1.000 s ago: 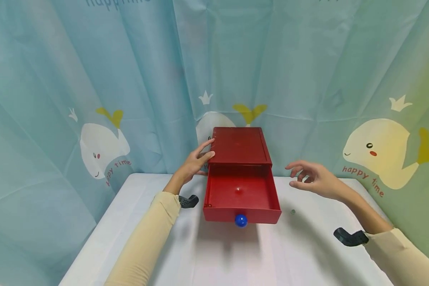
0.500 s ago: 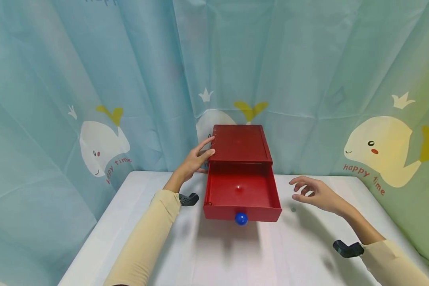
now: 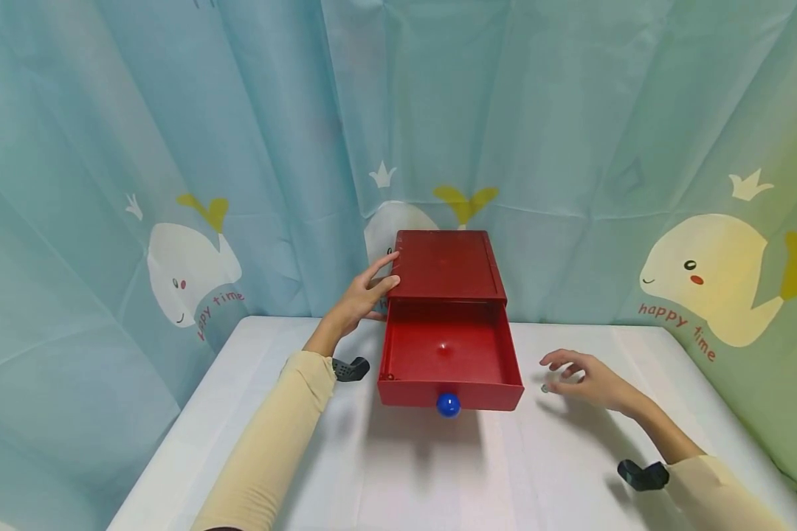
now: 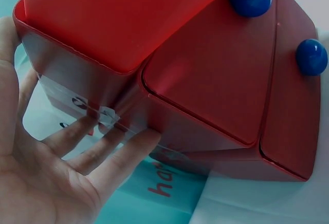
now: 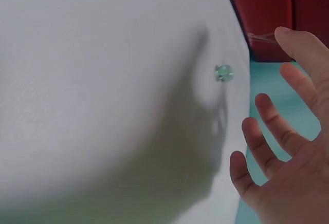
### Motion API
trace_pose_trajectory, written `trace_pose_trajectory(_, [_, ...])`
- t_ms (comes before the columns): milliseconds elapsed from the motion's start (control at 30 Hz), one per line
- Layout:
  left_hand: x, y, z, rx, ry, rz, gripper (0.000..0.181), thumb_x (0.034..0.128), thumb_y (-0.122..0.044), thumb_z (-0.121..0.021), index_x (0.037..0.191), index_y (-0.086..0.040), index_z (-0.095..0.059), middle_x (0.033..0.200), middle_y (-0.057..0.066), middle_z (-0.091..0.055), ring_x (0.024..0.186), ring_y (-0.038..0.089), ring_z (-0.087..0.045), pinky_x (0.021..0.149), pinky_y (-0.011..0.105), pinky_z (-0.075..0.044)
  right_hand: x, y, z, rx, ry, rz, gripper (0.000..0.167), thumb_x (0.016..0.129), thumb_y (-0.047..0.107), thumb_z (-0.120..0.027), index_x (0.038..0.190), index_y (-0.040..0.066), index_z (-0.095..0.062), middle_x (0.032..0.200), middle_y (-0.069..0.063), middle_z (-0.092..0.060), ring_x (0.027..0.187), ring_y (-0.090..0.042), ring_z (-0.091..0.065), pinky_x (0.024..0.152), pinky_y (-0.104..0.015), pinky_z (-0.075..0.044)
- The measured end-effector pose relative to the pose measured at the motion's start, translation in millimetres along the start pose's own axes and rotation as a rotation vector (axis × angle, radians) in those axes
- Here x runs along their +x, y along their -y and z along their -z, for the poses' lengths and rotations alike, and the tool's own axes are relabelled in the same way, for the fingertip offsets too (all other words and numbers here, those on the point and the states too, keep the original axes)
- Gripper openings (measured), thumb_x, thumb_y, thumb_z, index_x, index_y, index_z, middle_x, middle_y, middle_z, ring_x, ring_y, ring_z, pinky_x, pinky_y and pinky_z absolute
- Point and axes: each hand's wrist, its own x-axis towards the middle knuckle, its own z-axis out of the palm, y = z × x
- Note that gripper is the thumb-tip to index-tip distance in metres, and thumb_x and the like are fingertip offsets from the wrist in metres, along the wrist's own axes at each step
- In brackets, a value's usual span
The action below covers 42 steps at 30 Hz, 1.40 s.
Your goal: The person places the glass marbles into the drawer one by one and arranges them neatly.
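Observation:
A red drawer cabinet (image 3: 443, 262) stands at the back of the table, its top drawer (image 3: 448, 339) pulled out and fronted by a blue round knob (image 3: 448, 405). Against the cabinet's left side rests my left hand (image 3: 359, 299); in the left wrist view its spread fingers (image 4: 128, 157) touch the side wall. To the right of the cabinet, my right hand (image 3: 587, 380) hovers over the table with loosely bent fingers, holding nothing. Close to its thumb lies a small clear, greenish glass-like piece (image 5: 223, 73), possibly a marble.
Two lower drawers with blue knobs (image 4: 310, 57) are closed, as the left wrist view shows. Behind the white table (image 3: 438, 494) hangs a blue-green curtain (image 3: 272, 147) with whale prints. A tiny brownish speck (image 3: 390, 377) sits in the open drawer's front left corner.
My right hand has come down toward the table, near the small clear piece. My left hand stays on the cabinet's side, and the drawer remains pulled out.

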Motion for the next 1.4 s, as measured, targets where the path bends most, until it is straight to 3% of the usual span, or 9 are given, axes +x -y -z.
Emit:
trace_pose_trajectory(200, [-0.7,-0.7,-0.1,-0.005,-0.003,0.002,0.061,0.1008,-0.041,-0.061,0.158,-0.042,-0.038,0.157,0.014,-0.044,0.133,0.035,-0.054,0.091,0.058,-0.056,-1.7,-9.6,-6.2,-0.094,-0.011,-0.023,0.034,0.086,0.019,-0.083,0.116,0.01,-0.07,0.114,-0.008,-0.068,0.103,-0.03,-0.059,0.082,-0.042,-0.051])
trace_pose_trajectory(467, [-0.2,0.3,0.3,-0.005,-0.002,-0.002,0.062,0.1002,-0.042,-0.061,0.157,-0.043,-0.038,0.157,0.013,-0.044,0.134,0.034,-0.053,0.091,0.058,-0.056,-3.3,-16.8,-12.1,-0.189,-0.052,0.076,0.027,0.083,0.013,-0.084,0.108,0.013,-0.074,0.107,-0.003,-0.072,0.099,-0.025,-0.062,0.085,-0.041,-0.051])
trace_pose_trajectory(1067, [-0.4,0.1,-0.1,-0.004,-0.01,0.007,0.061,0.0999,-0.043,-0.062,0.157,-0.045,-0.039,0.157,0.012,-0.045,0.132,0.033,-0.055,0.091,0.057,-0.056,-5.0,-20.5,-17.6,-0.203,-0.09,0.087,0.022,0.081,0.009,-0.087,0.099,0.019,-0.076,0.104,0.002,-0.071,0.102,-0.021,-0.06,0.088,-0.048,-0.052])
trace_pose_trajectory(1400, [-1.1,-0.6,-0.6,-0.01,-0.012,0.011,0.061,0.0998,-0.043,-0.063,0.156,-0.045,-0.039,0.157,0.012,-0.045,0.132,0.034,-0.055,0.09,0.057,-0.056,-4.9,-23.4,-19.4,-0.217,-0.115,0.131,0.021,0.081,0.005,-0.085,0.095,0.019,-0.076,0.099,0.004,-0.07,0.098,-0.017,-0.06,0.086,-0.04,-0.056])
